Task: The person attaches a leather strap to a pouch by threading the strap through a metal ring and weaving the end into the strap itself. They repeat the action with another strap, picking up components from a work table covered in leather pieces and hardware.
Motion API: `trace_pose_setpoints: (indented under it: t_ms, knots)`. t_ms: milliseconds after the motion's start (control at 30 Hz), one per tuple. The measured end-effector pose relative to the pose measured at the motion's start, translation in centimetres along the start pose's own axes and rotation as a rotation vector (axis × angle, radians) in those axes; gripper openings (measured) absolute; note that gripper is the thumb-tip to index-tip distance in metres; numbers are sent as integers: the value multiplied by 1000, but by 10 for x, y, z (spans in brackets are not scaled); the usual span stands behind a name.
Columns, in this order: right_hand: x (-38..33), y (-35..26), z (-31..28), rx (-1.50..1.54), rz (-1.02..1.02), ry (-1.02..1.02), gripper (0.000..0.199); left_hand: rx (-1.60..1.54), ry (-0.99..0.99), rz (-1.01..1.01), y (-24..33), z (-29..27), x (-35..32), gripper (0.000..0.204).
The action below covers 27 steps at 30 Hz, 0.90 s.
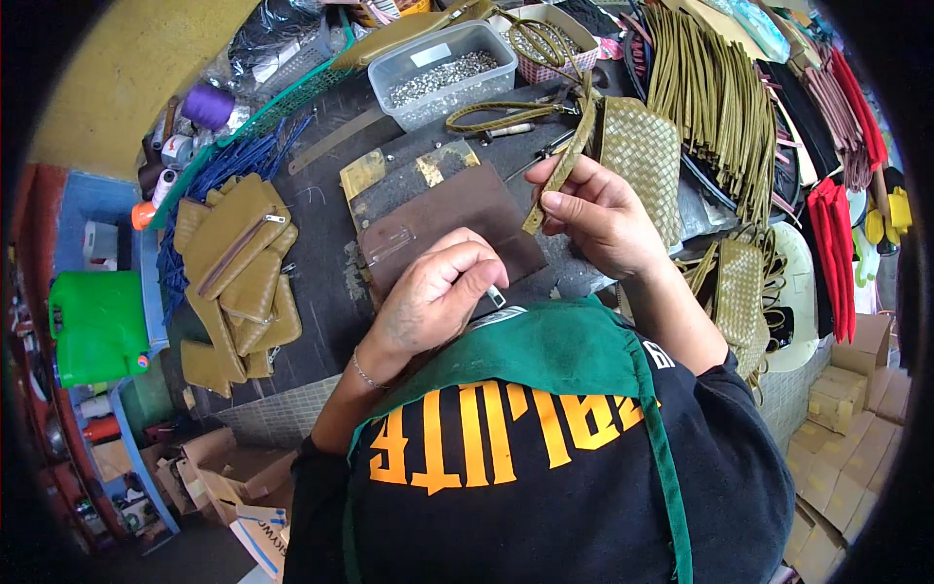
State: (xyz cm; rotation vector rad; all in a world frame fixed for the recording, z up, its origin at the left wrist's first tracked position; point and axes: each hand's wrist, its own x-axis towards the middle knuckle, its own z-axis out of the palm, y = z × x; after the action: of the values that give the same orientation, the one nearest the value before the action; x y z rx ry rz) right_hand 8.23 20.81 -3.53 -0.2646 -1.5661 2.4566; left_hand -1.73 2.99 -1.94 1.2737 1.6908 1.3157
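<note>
Between the thumb and fingers of my right hand (603,216) is an olive-green strap (576,146). Its cut end points down toward the table, and its length runs up past my fingertips. My left hand (428,290) is closed near my apron, its fingers curled in. A small silver metal fitting (497,297) shows just beyond its thumb; its exact kind is hard to see. Under and beyond my left hand lies a dark brown flat sheet (438,234) on the work table. An olive woven bag (637,156) rests right behind my right hand.
At left is a pile of olive zippered pouches (243,273). A clear plastic tub (438,88) of small metal pieces stands at the back, beside a pink-and-white basket (550,58). Many olive straps (710,107) hang at the right, near red strips (832,253). Cartons (846,419) are stacked lower right.
</note>
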Motion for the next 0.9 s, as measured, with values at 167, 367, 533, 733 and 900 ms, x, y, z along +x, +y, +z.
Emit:
trace_pose_setpoints:
  t_ms: [167,367,533,733,900]
  knots:
    - [-4,1,1,-16,29,-4,23,105,31,113,6,-9,-3,18]
    - [-7,1,-1,-5,55,-62,20,344,126,108,10,-11,-1,13]
    - [-6,2,1,40,27,-79,20,98,254,36,-5,-4,-2,9]
    - [0,18,19,205,-8,-63,21,-73,294,50,-5,1,-1,8]
    - [2,17,22,159,-63,-107,21,-44,306,15,-4,0,-6,9]
